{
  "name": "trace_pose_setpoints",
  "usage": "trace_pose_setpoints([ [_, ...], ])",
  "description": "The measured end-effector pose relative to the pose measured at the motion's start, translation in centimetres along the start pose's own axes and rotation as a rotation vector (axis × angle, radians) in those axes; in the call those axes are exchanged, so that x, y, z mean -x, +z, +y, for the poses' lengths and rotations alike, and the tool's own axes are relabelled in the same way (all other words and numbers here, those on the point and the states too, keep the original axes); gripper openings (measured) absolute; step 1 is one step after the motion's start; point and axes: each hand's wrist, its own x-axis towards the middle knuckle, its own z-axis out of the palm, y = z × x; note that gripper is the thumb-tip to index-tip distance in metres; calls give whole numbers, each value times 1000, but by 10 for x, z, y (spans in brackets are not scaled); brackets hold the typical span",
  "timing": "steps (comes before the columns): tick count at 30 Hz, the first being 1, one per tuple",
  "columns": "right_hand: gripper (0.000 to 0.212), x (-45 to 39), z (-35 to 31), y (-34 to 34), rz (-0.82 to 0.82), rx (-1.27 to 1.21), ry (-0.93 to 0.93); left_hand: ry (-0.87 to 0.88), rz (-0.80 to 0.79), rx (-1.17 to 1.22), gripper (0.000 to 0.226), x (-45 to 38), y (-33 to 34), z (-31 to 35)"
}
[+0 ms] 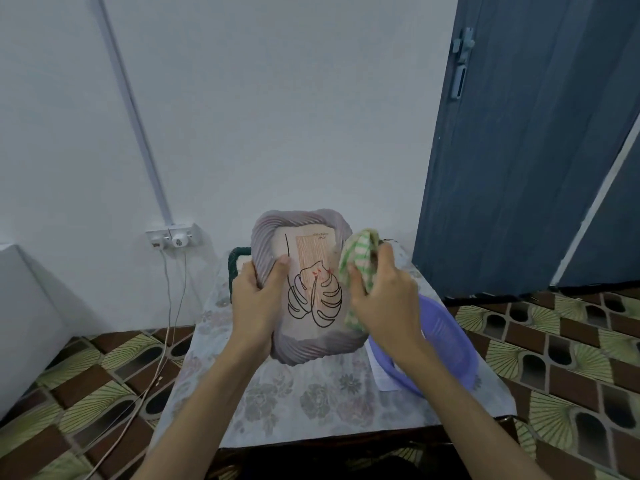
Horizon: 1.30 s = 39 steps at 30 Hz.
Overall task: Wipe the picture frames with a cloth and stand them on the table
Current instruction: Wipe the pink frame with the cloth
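A picture frame [304,348] with a ribbed lilac border and a leaf drawing is held up over the table [304,403]. My left hand [256,303] grips its left edge, thumb on the glass. My right hand [384,303] grips a bunched green and white checked cloth [360,251] pressed against the frame's right side. Behind the lilac frame a second frame [237,259] with a dark green border stands on the table, mostly hidden.
A purple plastic basin [453,355] sits on the table's right side, a sheet of paper [381,372] under it. A wall socket [173,235] with hanging cables is at the left. A blue door [519,150] stands at the right. Patterned floor surrounds the table.
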Motion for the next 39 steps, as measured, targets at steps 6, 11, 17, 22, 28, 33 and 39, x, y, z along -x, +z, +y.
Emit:
trace_pose_setpoints([
  [6,32,-5,9,2,-31,-15,62,5,-49,-36,30,2,-3,-7],
  [11,42,0,4,2,-23,-20,-40,-5,-34,-3,14,-3,-7,-5],
  [17,38,-2,21,0,-80,-2,-15,-19,-85,-45,26,1,-11,-19],
  [22,33,-3,18,-10,-72,-22,-103,-10,-80,-20,17,-1,-14,-11],
  [28,34,-3,20,-6,-12,-36,28,11,-123,-30,11,7,-10,-12],
  [33,27,4,14,-9,-77,-104,-50,-12,-62,24,13,1,-13,-5],
  [39,18,-15,34,-5,-137,-225,290,-65,-100,25,12,5,-16,-17],
])
